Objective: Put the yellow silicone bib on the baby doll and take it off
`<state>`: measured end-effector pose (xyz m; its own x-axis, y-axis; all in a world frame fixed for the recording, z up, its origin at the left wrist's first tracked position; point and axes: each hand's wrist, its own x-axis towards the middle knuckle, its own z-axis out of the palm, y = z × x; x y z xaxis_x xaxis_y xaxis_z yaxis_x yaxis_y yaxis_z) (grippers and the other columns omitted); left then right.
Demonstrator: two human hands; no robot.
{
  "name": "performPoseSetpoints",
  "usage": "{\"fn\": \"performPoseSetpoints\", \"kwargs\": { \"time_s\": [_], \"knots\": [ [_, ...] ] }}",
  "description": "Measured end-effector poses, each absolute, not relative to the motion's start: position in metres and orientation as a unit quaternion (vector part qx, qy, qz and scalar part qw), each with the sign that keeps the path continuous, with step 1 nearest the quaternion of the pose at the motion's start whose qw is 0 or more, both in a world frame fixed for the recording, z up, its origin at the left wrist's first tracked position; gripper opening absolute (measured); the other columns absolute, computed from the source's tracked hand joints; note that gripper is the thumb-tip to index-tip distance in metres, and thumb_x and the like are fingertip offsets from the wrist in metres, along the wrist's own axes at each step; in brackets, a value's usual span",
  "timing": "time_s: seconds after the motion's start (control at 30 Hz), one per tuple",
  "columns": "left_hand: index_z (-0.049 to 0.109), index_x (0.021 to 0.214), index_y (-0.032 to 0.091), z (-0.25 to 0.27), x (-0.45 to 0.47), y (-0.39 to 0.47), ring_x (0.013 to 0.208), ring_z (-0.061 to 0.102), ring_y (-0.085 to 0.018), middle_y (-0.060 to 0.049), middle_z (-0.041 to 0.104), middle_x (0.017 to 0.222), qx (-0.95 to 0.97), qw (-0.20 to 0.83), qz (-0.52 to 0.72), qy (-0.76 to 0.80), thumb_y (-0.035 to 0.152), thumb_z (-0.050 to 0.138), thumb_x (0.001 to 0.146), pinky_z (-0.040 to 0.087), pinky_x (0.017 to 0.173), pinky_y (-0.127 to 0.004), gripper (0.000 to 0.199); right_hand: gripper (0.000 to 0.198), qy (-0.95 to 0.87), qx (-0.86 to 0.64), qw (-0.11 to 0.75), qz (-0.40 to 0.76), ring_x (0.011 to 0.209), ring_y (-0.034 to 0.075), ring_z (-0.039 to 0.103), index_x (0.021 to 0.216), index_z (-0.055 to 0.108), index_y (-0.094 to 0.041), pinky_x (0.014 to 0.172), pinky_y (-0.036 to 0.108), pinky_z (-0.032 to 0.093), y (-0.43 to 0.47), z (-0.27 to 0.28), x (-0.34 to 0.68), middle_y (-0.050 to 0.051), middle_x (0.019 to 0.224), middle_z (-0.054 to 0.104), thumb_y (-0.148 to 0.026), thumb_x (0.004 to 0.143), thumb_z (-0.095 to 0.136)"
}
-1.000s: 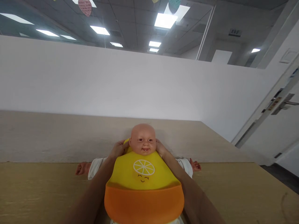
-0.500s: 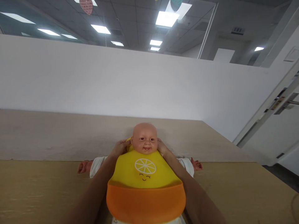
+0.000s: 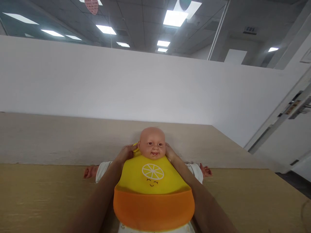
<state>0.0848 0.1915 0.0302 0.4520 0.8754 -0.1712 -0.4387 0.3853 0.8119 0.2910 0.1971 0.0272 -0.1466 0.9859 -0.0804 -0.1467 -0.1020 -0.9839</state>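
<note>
A baby doll (image 3: 152,140) lies face up, its arms stretched out to both sides. Over its chest is a yellow bib (image 3: 136,173) with a lemon-slice print, a smiling face and an orange catch pocket (image 3: 154,207). My left hand (image 3: 126,152) is closed on the bib's yellow neck strap (image 3: 135,148), beside the doll's head. On the other side, my right hand (image 3: 170,152) reaches in behind the doll's neck. Its fingertips are hidden there, and whatever they touch is out of sight.
The doll rests on a wooden table (image 3: 43,197), with a paler raised board or panel (image 3: 60,139) behind. A white wall (image 3: 121,84) with glass above stands beyond. At the right is a door (image 3: 289,136) with a metal handle.
The view has shifted slightly, so everything sits a little further right. Both hands stay beside the doll's neck, and a bit more of the yellow strap shows at my left hand.
</note>
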Motion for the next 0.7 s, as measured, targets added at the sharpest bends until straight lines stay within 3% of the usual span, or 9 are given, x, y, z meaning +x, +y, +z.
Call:
{"fn": "performPoseSetpoints", "kwargs": {
  "time_s": [0.17,0.47,0.7],
  "knots": [
    [0.068,0.094,0.01,0.03,0.083,0.19,0.091,0.066,-0.029,-0.013,0.07,0.087,0.342,0.806,0.403,0.267,0.022,0.071,0.067,0.051,0.082,-0.036,0.03,0.053,-0.468,-0.45,0.457,0.608,0.086,-0.001,0.049,0.077,0.058,0.0,0.089,0.01,0.044,0.187,0.032,0.289,0.007,0.07,0.053,-0.051,0.063,0.054],
    [0.068,0.094,0.01,0.034,0.084,0.186,0.094,0.065,-0.029,-0.012,0.07,0.087,0.354,0.807,0.413,0.23,0.024,0.072,0.067,0.05,0.086,-0.037,0.031,0.06,-0.468,-0.454,0.467,0.597,0.08,-0.002,0.045,0.084,0.058,-0.001,0.085,0.01,0.043,0.183,0.034,0.29,0.006,0.069,0.051,-0.058,0.065,0.055],
    [0.068,0.096,0.011,0.026,0.082,0.193,0.096,0.065,-0.029,-0.012,0.07,0.089,0.352,0.809,0.412,0.226,0.026,0.065,0.073,0.049,0.089,-0.04,0.028,0.061,-0.475,-0.444,0.491,0.579,0.082,-0.007,0.044,0.091,0.054,0.001,0.086,0.005,0.043,0.186,0.03,0.289,0.003,0.075,0.049,-0.058,0.082,0.042]
  ]
}}
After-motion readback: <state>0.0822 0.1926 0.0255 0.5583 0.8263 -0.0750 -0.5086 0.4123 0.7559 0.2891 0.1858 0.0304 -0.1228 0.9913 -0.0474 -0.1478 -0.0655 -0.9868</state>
